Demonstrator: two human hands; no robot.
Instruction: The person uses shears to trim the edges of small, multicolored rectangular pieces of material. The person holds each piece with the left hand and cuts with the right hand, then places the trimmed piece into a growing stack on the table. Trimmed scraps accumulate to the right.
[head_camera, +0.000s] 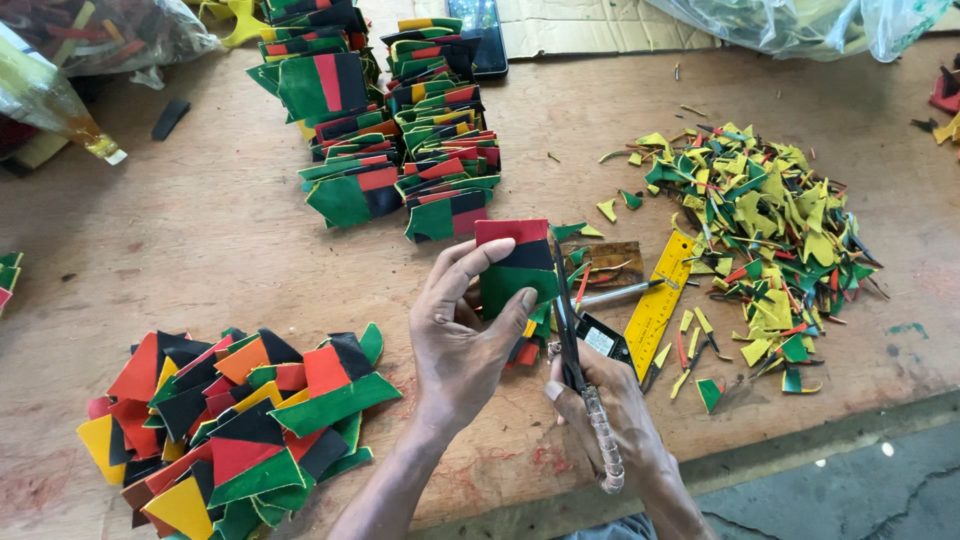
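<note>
My left hand (462, 330) holds up a small rectangular piece striped red, black and green (515, 262) by its left and bottom edges. My right hand (612, 408) grips a pair of scissors (568, 330) with clear-wrapped handles. The dark blades point up along the piece's right edge. Under the hands lie a few more striped pieces and a small black object with a white label (602, 339).
Neat stacks of striped pieces (400, 120) stand at the back. A loose heap of uncut coloured pieces (235, 420) lies front left. Offcut scraps (765, 225) are piled at right beside a yellow ruler (660, 290) and a small wooden block (610, 262). Plastic bags sit at the far corners.
</note>
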